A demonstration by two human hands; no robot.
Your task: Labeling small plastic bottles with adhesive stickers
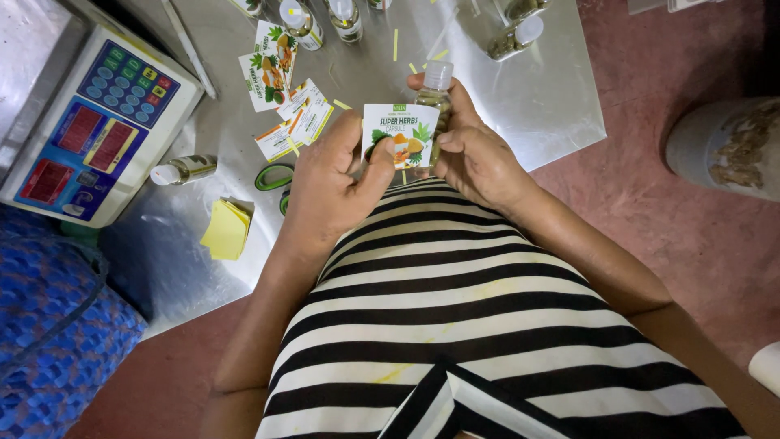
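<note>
My right hand [475,154] grips a small clear bottle [436,91] with a white cap, filled with greenish capsules. A white printed label [398,134] with green leaves and orange fruit sits against the bottle's side. My left hand [329,183] pinches the label's lower left edge between thumb and fingers. Both hands are held close over my striped black and white shirt [455,309], above the near edge of a shiny metal sheet [536,89].
Loose labels [280,89], several capped bottles [302,20] and one lying bottle [185,169] rest on the sheet. A weighing scale with a coloured keypad [97,122] stands at left, a yellow paper stack [226,231] and green scissors handles [274,176] near it. Grey pot [723,146] at right.
</note>
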